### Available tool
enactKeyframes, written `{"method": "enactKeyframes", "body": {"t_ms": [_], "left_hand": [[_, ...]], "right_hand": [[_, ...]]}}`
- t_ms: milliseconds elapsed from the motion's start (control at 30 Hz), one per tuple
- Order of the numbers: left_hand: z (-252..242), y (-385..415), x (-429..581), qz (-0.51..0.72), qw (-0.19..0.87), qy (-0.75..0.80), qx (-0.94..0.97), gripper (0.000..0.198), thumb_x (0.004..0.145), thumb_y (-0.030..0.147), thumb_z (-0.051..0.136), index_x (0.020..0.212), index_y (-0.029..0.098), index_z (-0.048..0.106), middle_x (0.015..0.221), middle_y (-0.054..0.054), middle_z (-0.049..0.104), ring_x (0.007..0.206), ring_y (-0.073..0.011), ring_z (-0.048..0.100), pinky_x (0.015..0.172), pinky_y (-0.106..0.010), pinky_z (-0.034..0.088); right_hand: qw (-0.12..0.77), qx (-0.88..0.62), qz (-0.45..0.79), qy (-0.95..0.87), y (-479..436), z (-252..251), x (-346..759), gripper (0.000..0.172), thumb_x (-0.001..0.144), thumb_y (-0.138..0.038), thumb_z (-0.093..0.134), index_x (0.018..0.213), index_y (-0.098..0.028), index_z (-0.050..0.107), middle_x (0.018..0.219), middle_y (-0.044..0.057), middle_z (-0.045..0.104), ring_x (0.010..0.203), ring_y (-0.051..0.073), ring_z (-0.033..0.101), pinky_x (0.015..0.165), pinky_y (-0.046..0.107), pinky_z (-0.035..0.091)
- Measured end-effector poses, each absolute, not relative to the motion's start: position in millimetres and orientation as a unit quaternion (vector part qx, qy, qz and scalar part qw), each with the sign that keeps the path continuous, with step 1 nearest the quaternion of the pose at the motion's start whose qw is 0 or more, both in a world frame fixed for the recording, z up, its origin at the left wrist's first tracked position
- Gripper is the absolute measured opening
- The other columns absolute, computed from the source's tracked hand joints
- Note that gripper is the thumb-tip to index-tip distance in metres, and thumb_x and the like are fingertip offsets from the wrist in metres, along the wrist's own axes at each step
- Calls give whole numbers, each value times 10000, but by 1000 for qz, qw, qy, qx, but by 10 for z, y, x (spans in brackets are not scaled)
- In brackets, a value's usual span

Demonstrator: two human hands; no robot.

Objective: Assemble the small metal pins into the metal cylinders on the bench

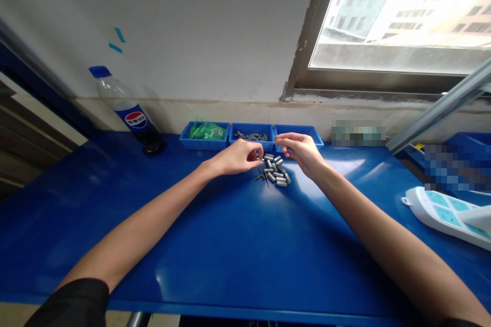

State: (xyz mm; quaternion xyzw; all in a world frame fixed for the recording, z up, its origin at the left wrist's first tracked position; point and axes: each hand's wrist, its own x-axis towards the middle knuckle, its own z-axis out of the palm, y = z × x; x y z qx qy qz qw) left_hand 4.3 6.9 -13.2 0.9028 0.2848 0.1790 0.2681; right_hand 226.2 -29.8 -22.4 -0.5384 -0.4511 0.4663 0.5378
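Note:
Above the left edge of a loose pile of small metal cylinders (281, 182) is my left hand (238, 157), its thumb and fingers curled together. A bit of metal shows by those fingertips, but I cannot tell whether it is held. My right hand (303, 153) is raised at the pile's right, in front of the bins, fingertips pinched; anything between them is too small to make out. Several thin metal pins or screws (263, 176) lie at the pile's near left side. Behind my hands, the middle blue bin (251, 145) contains more metal pieces.
The left blue bin (203, 145) holds a green plastic bag (207, 131) with small parts. My right hand partly covers the right blue bin (312, 133). A cola bottle (132, 112) stands at the back left. A white power strip (433, 214) lies on the blue table (230, 255) at right.

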Motion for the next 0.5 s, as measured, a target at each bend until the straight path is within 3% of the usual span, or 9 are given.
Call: {"method": "enactKeyframes", "body": {"t_ms": [167,300,500], "left_hand": [[-133,28,43,94,294,231,923,155,825,303,754,829,152,719,717,-18,702,629,-131,631,590,-218,431],[-169,22,57,69,294,217,928,88,785,219,767,828,152,730,715,-13,701,615,-127,622,573,-214,420],[-206,69,35,58,255,212,942,57,818,134,664,804,146,718,728,-25,699,627,-131,613,590,-226,418]], "right_hand": [[607,-584,363,-398,-233,-258,2402,314,629,-292,780,918,-171,766,808,32,724,575,107,528,472,229,392],[619,-574,372,-387,-239,-237,2418,443,615,-280,782,1047,-205,722,977,57,756,580,110,543,459,233,396],[611,-566,404,-380,-281,-189,2318,390,607,-255,769,987,-201,701,955,49,749,569,92,527,483,226,425]]}}
